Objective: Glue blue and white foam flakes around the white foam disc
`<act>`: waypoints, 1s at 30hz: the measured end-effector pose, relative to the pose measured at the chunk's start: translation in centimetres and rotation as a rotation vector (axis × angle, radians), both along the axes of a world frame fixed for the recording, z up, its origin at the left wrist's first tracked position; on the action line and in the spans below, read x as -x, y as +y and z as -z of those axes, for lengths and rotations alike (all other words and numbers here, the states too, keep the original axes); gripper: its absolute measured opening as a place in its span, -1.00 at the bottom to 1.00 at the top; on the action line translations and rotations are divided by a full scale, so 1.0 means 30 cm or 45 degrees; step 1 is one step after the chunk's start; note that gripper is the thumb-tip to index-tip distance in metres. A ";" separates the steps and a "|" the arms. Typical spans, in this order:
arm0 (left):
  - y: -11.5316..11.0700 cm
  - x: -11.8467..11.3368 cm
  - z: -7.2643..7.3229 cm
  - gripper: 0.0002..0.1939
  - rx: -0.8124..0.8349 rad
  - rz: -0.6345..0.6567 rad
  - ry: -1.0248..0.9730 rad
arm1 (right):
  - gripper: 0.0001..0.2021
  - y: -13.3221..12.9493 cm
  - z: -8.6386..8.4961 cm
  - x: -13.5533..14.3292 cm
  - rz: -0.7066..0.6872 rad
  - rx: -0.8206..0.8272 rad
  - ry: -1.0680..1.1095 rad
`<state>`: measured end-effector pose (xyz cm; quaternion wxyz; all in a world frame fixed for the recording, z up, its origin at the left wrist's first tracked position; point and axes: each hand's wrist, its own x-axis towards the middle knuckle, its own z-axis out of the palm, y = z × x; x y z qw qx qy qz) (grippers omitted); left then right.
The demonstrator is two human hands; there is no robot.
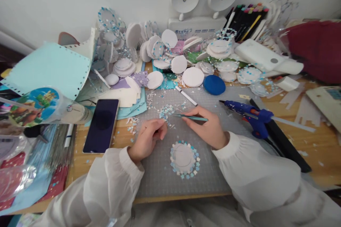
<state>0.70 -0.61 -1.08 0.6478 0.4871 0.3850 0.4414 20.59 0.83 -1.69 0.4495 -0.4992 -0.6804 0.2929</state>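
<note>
My right hand (204, 126) grips teal tweezers (195, 117), their tips pointing left at a small heap of blue and white paper flowers (166, 111). Just below that heap, my left hand (150, 136) is closed, its fingers curled together; whether something small is between them is hidden. Nearer to me on the grey cutting mat (157, 181) lies a round white disc (183, 158) ringed with small blue and white flowers. Neither hand touches it. A white pen (186, 96) lies behind my right hand.
On the right lies a blue glue gun (246, 111) with a glue stick. A phone (101, 126) and a plastic cup (48, 106) are on the left. White discs (193, 77), a blue round lid (214, 84) and a twin-head lamp (197, 26) stand along the back.
</note>
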 end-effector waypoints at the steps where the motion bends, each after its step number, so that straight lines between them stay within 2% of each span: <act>1: 0.000 0.000 0.001 -0.52 0.003 0.002 0.004 | -0.96 0.000 0.005 0.002 -0.011 -0.025 -0.022; 8: 0.000 -0.002 -0.001 -0.52 -0.010 0.006 -0.002 | -0.97 0.000 0.014 0.006 -0.006 -0.062 -0.076; 19: 0.000 -0.002 -0.011 -0.51 0.003 0.014 0.066 | -0.94 -0.001 -0.017 0.003 0.086 0.000 0.009; 23: 0.000 -0.002 -0.011 -0.52 0.006 0.005 0.074 | -0.94 0.000 -0.002 0.005 0.030 0.046 -0.024; 30: -0.001 0.000 -0.011 -0.52 0.022 0.028 0.022 | -0.96 -0.002 0.010 0.007 -0.003 -0.022 -0.076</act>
